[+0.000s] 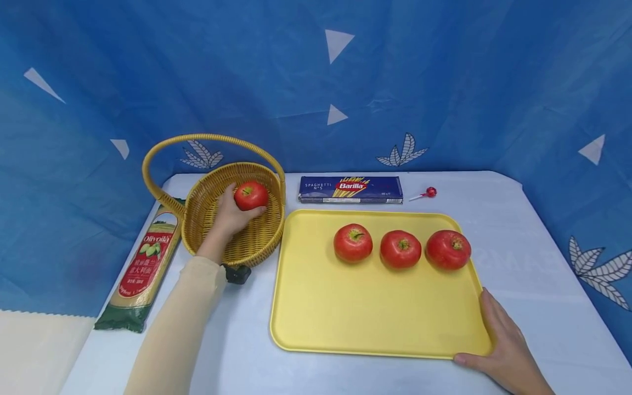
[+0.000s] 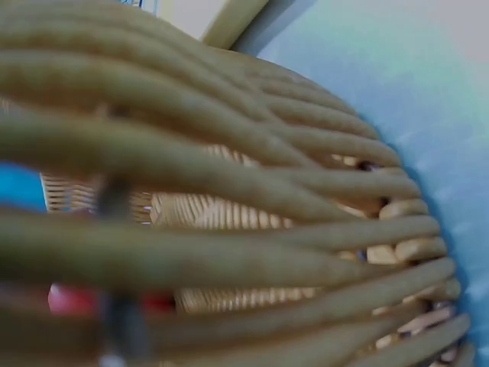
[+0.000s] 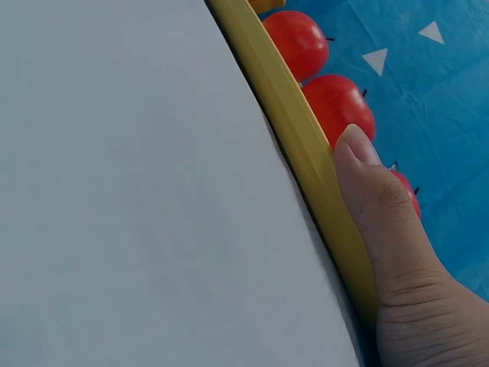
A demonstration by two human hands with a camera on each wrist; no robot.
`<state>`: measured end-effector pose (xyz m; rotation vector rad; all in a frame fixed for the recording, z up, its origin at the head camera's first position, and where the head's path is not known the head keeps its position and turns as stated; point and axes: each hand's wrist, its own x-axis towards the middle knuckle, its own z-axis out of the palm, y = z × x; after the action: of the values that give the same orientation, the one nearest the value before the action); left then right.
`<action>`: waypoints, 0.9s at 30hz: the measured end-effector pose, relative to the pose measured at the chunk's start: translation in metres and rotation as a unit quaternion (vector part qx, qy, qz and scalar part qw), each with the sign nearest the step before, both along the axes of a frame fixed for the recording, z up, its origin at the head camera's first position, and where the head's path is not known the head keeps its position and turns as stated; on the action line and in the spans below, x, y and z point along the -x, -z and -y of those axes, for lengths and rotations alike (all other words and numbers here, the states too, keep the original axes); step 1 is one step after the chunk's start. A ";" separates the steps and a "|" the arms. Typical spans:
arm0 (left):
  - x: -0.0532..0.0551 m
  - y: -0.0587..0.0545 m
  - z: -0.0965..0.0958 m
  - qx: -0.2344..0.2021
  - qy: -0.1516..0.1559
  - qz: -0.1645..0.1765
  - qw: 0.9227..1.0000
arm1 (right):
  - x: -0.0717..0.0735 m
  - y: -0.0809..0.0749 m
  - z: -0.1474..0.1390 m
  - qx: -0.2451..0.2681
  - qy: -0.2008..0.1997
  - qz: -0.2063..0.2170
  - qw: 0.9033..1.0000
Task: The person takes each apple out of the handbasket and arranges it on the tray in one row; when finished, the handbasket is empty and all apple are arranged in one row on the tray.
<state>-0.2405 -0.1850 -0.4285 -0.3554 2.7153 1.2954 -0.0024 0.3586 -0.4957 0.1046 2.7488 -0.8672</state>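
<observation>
My left hand point(image 1: 232, 211) reaches into the wicker basket point(image 1: 197, 189) and holds a red apple point(image 1: 253, 193) between thumb and fingers. In the left wrist view the basket's weave point(image 2: 229, 252) fills most of the picture, with the hand itself hidden. At the near right corner of the yellow tray point(image 1: 365, 312), my right hand point(image 1: 506, 340) rests with its fingers along the right side and its thumb by the front edge. Three red apples point(image 1: 400, 249) sit in a row toward the tray's far right. The right wrist view shows the thumb point(image 3: 382, 206) against the tray rim point(image 3: 294, 130).
Behind the tray lie a blue spaghetti box point(image 1: 350, 190) and a red lollipop point(image 1: 430, 192). A pasta bag point(image 1: 145, 269) lies left of the basket, partly under its rim. The basket's tall handle point(image 1: 212, 137) arches up behind my left hand. A blue curtain point(image 1: 296, 82) stands behind the table.
</observation>
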 end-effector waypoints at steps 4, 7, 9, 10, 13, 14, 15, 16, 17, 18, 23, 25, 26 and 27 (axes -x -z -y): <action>-0.001 0.002 -0.001 0.000 -0.018 0.004 1.000 | 0.000 0.001 0.000 -0.002 0.000 0.001 1.000; 0.000 0.005 -0.001 -0.004 -0.027 -0.004 1.000 | 0.001 0.001 -0.001 -0.003 0.000 0.000 1.000; 0.001 0.006 -0.001 -0.012 -0.026 -0.013 1.000 | 0.001 0.001 -0.001 -0.005 0.000 -0.002 1.000; 0.002 0.006 -0.001 -0.016 -0.025 -0.017 0.999 | 0.001 0.001 -0.001 -0.004 0.000 -0.002 1.000; 0.003 0.008 -0.001 -0.027 -0.019 -0.028 0.999 | 0.001 0.001 -0.001 -0.006 0.000 -0.003 1.000; 0.003 0.008 -0.001 -0.025 -0.019 -0.030 0.999 | 0.001 0.001 -0.001 -0.006 0.000 -0.003 1.000; 0.004 0.008 -0.001 -0.018 -0.018 -0.032 0.999 | 0.001 0.001 -0.001 -0.007 0.000 -0.003 1.000; 0.004 0.008 -0.001 -0.009 -0.018 -0.030 0.999 | 0.001 0.001 0.000 -0.007 0.000 -0.003 1.000; 0.004 0.008 -0.001 0.001 -0.018 -0.028 0.999 | 0.001 0.001 0.000 -0.008 0.000 -0.003 1.000; 0.004 0.008 -0.001 0.011 -0.019 -0.025 0.999 | 0.001 0.001 0.000 -0.008 0.000 -0.003 1.000; 0.003 0.006 -0.001 0.014 -0.019 -0.015 1.000 | 0.001 0.000 0.000 -0.004 -0.001 -0.006 1.000; 0.003 0.006 -0.001 -0.004 -0.021 -0.017 1.000 | 0.001 0.000 0.000 -0.004 -0.001 -0.005 1.000; 0.003 0.006 -0.001 -0.013 -0.022 -0.019 0.999 | 0.001 0.000 0.000 -0.005 0.000 -0.003 1.000; 0.003 0.006 -0.001 -0.018 -0.021 -0.022 0.999 | 0.001 0.000 0.000 -0.004 0.000 -0.003 1.000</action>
<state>-0.2432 -0.1840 -0.4344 -0.3871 2.7301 1.3781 -0.0038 0.3588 -0.4954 0.1041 2.7580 -0.8578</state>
